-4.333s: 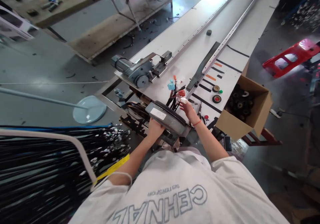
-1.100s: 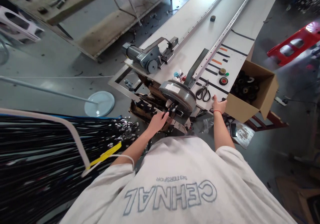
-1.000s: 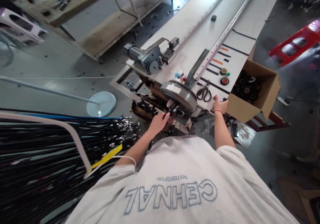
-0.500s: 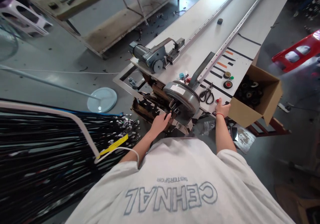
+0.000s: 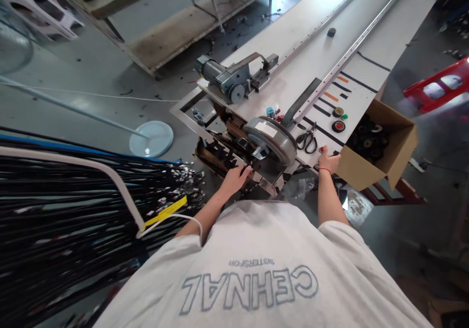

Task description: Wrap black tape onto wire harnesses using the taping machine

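Note:
My left hand (image 5: 234, 180) is at the near end of the machine, its thumb and fingers closed at the frame's edge. What they hold, if anything, is too small to make out. Just beyond them is a large round grey wheel (image 5: 276, 140) with a white label and a shiny metal part (image 5: 261, 152) by its hub. At the table's near edge, my right hand (image 5: 329, 163) has its fingers apart, with the thumb at a small red button (image 5: 322, 149). Black-handled scissors (image 5: 307, 140) lie close to that hand, near a tape roll (image 5: 338, 126).
A cardboard box (image 5: 394, 144) of dark rolls stands right of the long white table (image 5: 311, 34). A motor unit (image 5: 227, 78) is mounted on its left side. Black cables (image 5: 91, 210) hang at left, near a round stand base (image 5: 151, 139). A red stool (image 5: 439, 86) stands at right.
The view has shifted slightly, so the table appears a little further right. The metal part by the wheel's hub has turned and now looks brighter. Both hands stay at the same places.

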Available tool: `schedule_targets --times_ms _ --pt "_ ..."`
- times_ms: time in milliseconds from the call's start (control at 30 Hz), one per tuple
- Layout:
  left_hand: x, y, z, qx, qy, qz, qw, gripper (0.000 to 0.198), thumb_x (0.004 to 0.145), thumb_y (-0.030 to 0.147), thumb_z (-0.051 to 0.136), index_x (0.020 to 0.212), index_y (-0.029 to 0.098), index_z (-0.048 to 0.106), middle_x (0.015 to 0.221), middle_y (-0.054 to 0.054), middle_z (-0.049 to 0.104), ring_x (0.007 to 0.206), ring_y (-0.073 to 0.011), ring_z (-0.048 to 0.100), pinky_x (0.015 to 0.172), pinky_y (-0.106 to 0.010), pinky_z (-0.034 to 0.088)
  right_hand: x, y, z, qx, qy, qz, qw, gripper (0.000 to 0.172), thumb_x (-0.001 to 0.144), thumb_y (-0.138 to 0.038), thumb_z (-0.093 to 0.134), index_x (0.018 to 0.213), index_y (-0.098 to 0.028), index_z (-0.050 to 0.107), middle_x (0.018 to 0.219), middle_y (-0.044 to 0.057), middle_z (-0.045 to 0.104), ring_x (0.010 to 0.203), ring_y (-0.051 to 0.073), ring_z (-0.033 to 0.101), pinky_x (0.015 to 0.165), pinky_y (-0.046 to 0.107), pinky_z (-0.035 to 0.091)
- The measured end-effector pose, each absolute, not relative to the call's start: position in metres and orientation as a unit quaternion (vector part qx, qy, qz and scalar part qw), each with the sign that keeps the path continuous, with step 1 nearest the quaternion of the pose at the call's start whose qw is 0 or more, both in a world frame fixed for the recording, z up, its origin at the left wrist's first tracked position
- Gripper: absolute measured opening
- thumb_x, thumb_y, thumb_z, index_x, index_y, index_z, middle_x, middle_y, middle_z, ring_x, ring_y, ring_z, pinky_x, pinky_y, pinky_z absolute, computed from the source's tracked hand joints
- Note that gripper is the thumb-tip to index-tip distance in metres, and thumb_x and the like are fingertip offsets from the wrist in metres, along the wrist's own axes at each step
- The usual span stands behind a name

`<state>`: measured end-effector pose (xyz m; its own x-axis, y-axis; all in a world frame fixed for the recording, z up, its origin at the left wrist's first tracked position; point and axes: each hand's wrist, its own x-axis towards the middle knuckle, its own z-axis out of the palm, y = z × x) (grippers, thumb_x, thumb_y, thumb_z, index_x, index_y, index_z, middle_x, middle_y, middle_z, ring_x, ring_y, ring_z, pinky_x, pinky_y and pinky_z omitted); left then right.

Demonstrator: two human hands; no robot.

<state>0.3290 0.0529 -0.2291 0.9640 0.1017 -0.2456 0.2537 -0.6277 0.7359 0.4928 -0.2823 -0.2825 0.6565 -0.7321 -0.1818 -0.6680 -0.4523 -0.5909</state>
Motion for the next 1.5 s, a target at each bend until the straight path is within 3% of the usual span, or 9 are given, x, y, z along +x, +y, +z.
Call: schedule_targets --times_ms 167,567,867,1100,1333,1500 --pt "0.298 0.075 -0.245 0.841 0.089 -0.158 0.510 0.044 0.092 0.055 0.036 0.080 0.019 0.058 0.058 0.002 0.052 0.057 -0.0151 0.051 0.061 -0.026 0.042 0.493 -0.284 -0.282 -0.851 0.409 -0.050 0.326 0.076 0.081 -0.061 0.063 0.134 -0.009 0.047 0.133 0.023 0.058 0.124 0.037 0.055 0.105 0.049 0.041" --pt "0.305 0.058 -0.245 0.851 0.126 -0.116 0.497 0.038 0.090 0.053 0.038 0.071 0.021 0.046 0.062 0.001 0.051 0.060 -0.0155 0.050 0.062 -0.028 0.041 0.492 -0.284 -0.284 -0.849 0.402 -0.055 0.338 0.070 0.081 -0.060 0.062 0.130 -0.013 0.048 0.133 0.021 0.058 0.124 0.036 0.055 0.105 0.049 0.041" --pt "0.305 0.058 -0.248 0.837 0.117 -0.124 0.520 0.040 0.090 0.054 0.038 0.076 0.019 0.052 0.062 0.002 0.051 0.058 -0.0138 0.050 0.059 -0.026 0.042 0.493 -0.283 -0.285 -0.853 0.405 -0.048 0.325 0.074 0.083 -0.064 0.055 0.134 -0.011 0.044 0.137 0.024 0.053 0.125 0.037 0.053 0.106 0.051 0.040" --pt "0.271 0.071 -0.262 0.855 0.109 -0.156 0.483 0.044 0.089 0.056 0.036 0.072 0.020 0.054 0.072 -0.003 0.062 0.073 -0.0187 0.058 0.076 -0.032 0.046 0.492 -0.284 -0.282 -0.852 0.401 -0.049 0.334 0.073 0.081 -0.059 0.063 0.133 -0.010 0.046 0.135 0.024 0.055 0.127 0.037 0.052 0.106 0.050 0.040" --pt "0.286 0.057 -0.258 0.841 0.134 -0.119 0.510 0.044 0.093 0.054 0.033 0.084 0.019 0.057 0.065 0.000 0.056 0.063 -0.0170 0.054 0.065 -0.029 0.044 0.493 -0.284 -0.283 -0.850 0.403 -0.050 0.336 0.070 0.081 -0.058 0.064 0.130 -0.010 0.048 0.133 0.024 0.057 0.124 0.036 0.055 0.104 0.048 0.042" --pt "0.308 0.049 -0.250 0.849 0.125 -0.097 0.504 0.040 0.093 0.051 0.037 0.083 0.019 0.058 0.072 -0.003 0.063 0.070 -0.0185 0.059 0.068 -0.029 0.046 0.492 -0.285 -0.283 -0.851 0.401 -0.044 0.337 0.072 0.081 -0.059 0.062 0.132 -0.010 0.046 0.133 0.024 0.056 0.124 0.036 0.055 0.104 0.046 0.042"
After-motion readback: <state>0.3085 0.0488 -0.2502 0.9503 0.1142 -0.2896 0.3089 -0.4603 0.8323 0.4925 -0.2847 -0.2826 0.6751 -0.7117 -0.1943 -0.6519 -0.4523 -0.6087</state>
